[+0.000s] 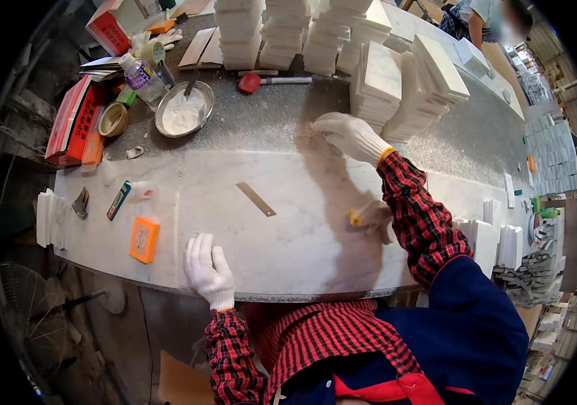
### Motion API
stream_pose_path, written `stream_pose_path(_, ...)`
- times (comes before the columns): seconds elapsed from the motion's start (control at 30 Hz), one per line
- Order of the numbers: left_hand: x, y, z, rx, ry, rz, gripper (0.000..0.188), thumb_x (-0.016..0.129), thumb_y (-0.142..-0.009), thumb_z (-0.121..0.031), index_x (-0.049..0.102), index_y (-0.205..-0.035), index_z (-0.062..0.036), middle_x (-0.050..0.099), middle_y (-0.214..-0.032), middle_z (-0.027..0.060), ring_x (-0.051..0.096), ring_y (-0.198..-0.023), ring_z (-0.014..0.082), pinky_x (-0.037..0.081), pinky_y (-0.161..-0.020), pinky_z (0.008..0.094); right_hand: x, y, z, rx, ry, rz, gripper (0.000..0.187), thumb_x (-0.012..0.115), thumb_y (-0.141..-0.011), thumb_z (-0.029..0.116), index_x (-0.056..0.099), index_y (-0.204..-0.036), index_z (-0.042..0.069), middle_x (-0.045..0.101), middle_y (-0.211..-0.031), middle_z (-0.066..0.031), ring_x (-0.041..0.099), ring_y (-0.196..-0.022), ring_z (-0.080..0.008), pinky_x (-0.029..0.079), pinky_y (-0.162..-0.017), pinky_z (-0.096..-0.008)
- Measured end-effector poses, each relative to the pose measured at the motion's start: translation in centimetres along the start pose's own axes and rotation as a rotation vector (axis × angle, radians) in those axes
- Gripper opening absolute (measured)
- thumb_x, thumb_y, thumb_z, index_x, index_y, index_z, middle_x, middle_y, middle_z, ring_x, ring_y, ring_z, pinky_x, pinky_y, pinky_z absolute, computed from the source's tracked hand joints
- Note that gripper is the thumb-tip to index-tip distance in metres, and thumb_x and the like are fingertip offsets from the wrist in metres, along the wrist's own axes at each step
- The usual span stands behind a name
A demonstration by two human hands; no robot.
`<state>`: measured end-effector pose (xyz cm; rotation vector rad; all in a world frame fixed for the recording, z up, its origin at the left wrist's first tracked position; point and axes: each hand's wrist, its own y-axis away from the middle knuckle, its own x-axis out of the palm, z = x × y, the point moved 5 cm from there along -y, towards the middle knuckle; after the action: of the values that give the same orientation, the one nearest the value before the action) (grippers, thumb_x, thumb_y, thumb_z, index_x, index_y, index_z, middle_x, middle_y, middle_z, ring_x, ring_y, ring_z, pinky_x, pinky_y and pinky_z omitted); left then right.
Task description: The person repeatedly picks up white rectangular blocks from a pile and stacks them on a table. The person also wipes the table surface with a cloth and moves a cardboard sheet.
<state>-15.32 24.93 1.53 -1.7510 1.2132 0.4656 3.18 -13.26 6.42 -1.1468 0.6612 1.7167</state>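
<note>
My left hand [209, 270], in a white knit glove, lies flat on the white marble slab [288, 256] near its front edge, with nothing in it. My right hand [350, 137], also gloved, reaches out to the grey gritty surface behind the slab, left of the tile stacks. Its fingers point left, slightly bent, and no object shows in them. A thin flat metal strip [256, 199] rests on the slab between my hands. Beside my right forearm lies a crumpled glove [374, 217] with a yellow edge.
Stacks of white tiles [377, 77] stand at the back. Left are a metal bowl of white paste [184, 111], a clear bottle [141, 77], a red box [72, 121], an orange box [144, 239] and a green-black cutter [119, 200]. A person [480, 20] is at the far right.
</note>
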Motion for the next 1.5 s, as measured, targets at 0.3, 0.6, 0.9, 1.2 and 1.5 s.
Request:
stream_pose_path(0.3, 0.1, 0.1, 0.1, -0.001, -0.022, 0.014, 0.026, 0.067, -0.091, -0.007, 0.070, -0.116, -0.0017, 0.069, -0.121, 0.0167, 0.062, -0.117, 0.0392, 0.048, -0.105, 0.0501, 1.4, 0.1, 0.1, -0.325, 0.343, 0.435, 0.065, 0.059, -0.087, 0.002, 0.049, -0.148, 0.021, 0.045, -0.151, -0.0105, 0.057, -0.122, -0.0382, 0.055, -0.097, -0.0446)
stream_pose_path(0.6, 0.2, 0.0, 0.0, -0.034, -0.043, 0.041, 0.027, 0.069, -0.090, -0.005, 0.071, -0.117, -0.0017, 0.070, -0.121, 0.0167, 0.062, -0.119, 0.0388, 0.048, -0.107, 0.0495, 2.5, -1.1, 0.1, -0.515, 0.294, 0.489, 0.053, 0.056, -0.094, 0.007, 0.053, -0.145, 0.020, 0.050, -0.146, -0.0095, 0.057, -0.124, -0.0346, 0.056, -0.093, -0.0405)
stream_pose_path(0.9, 0.6, 0.0, 0.1, -0.062, -0.094, 0.059, 0.028, 0.069, -0.089, -0.005, 0.071, -0.118, -0.0032, 0.070, -0.122, 0.0158, 0.062, -0.120, 0.0380, 0.047, -0.108, 0.0494, 2.7, -0.1, -0.9, -0.658, 0.178, 0.223, 0.033, 0.063, -0.093, 0.019, 0.065, -0.126, 0.013, 0.066, -0.121, -0.0068, 0.066, -0.106, -0.0309, 0.059, -0.083, -0.0396)
stream_pose_path(1.2, 0.4, 0.1, 0.0, -0.062, -0.046, 0.040, 0.028, 0.067, -0.089, -0.002, 0.070, -0.117, -0.0013, 0.069, -0.121, 0.0174, 0.062, -0.119, 0.0395, 0.048, -0.106, 0.0495, 3.1, 1.2, -0.5, -0.605, 0.433, 0.105, 0.026, 0.062, -0.087, 0.016, 0.063, -0.112, 0.009, 0.063, -0.102, -0.0068, 0.067, -0.093, -0.0277, 0.060, -0.066, -0.0394)
stream_pose_path(1.5, 0.2, 0.2, 0.0, -0.029, -0.035, -0.002, 0.027, 0.069, -0.088, -0.002, 0.072, -0.115, -0.0015, 0.070, -0.119, 0.0165, 0.063, -0.117, 0.0372, 0.049, -0.105, 0.0476, 3.7, -1.2, -1.1, -0.134, 0.185, 0.090, 0.020, 0.062, -0.087, 0.010, 0.071, -0.105, 0.006, 0.070, -0.097, -0.0165, 0.071, -0.090, -0.0372, 0.058, -0.072, -0.0455)
